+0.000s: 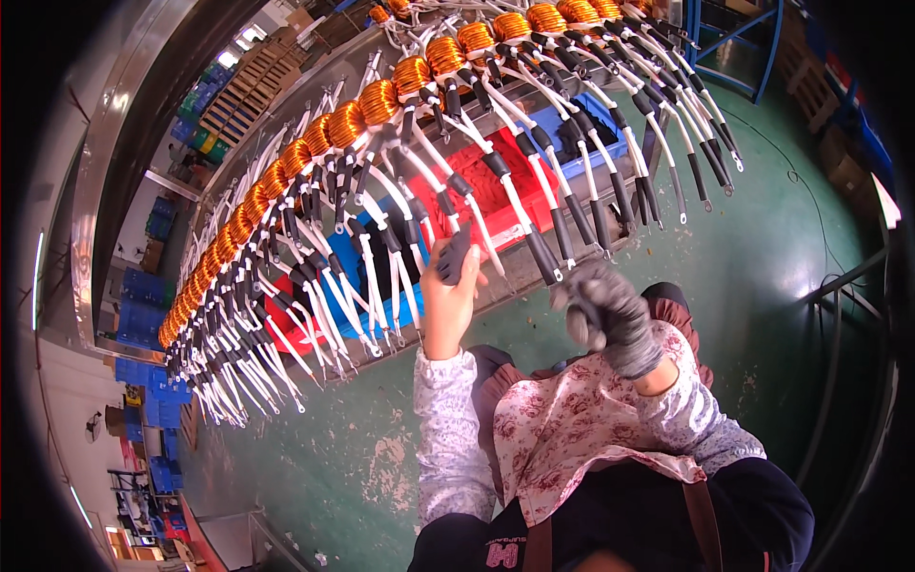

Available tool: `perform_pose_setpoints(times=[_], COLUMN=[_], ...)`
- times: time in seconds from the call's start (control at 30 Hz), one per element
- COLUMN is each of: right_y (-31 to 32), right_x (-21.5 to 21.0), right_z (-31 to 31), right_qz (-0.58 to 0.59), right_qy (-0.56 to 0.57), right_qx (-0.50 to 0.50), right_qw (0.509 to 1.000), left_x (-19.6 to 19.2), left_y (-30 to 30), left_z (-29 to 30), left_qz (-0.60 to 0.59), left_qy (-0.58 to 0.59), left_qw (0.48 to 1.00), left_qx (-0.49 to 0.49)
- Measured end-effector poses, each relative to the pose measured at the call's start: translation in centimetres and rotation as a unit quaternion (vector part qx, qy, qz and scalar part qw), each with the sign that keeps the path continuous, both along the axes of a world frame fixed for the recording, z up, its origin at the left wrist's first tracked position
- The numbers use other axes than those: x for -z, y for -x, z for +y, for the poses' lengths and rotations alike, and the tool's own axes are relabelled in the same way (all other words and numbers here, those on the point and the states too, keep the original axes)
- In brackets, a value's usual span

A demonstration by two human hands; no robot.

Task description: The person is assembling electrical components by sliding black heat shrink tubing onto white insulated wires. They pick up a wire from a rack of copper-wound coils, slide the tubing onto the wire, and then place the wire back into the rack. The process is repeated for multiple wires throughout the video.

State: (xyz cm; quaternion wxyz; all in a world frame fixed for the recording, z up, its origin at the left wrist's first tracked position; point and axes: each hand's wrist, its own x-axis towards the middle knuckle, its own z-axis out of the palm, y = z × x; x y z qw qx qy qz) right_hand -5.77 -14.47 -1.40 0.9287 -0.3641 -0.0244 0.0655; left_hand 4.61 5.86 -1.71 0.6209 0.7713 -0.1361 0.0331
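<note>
- Floral sleeves rise from the lower edge, over a dark apron with brown straps, and both forearms reach up toward the rack.
- Left hand [448, 300], bare, is raised and closed around a dark sleeved lead [456, 255]. Fingers wrap its black tubing from below.
- That lead hangs from the long row of copper coils [381, 100] running from lower left to upper right above the hands. Its long axis drops from the coil toward the person, as its neighbours' do.
- Right hand [610, 310], in a grey knit glove, is blurred and curled just below the nearest lead tips. Whether it grips anything, I cannot tell.
- The left hand is already on a lead; the right sits close beneath the next cluster.
- Coils: glossy orange wire, tightly wound. Leads: smooth white insulation, matte black sleeving, small metal ends.
- Under the rack sit blue bins [581, 119] and a red bin [496, 191]; the green floor [762, 286] is scuffed.
</note>
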Motion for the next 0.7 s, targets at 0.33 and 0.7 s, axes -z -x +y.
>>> perform_pose_setpoints(times=[0.33, 0.7], right_y=[0.6, 0.8], right_x=[4.5, 1.7], right_z=[2.1, 2.5], right_qz=[0.067, 0.045], right_qy=[0.176, 0.118], right_qx=[-0.097, -0.079], right_qw=[0.977, 0.989], left_x=[-2.7, -3.4], left_y=[1.0, 0.9], left_z=[-1.6, -3.5], left_qz=[0.095, 0.102], left_qy=[0.276, 0.277], left_qw=[0.950, 0.948], left_qx=[0.112, 0.120])
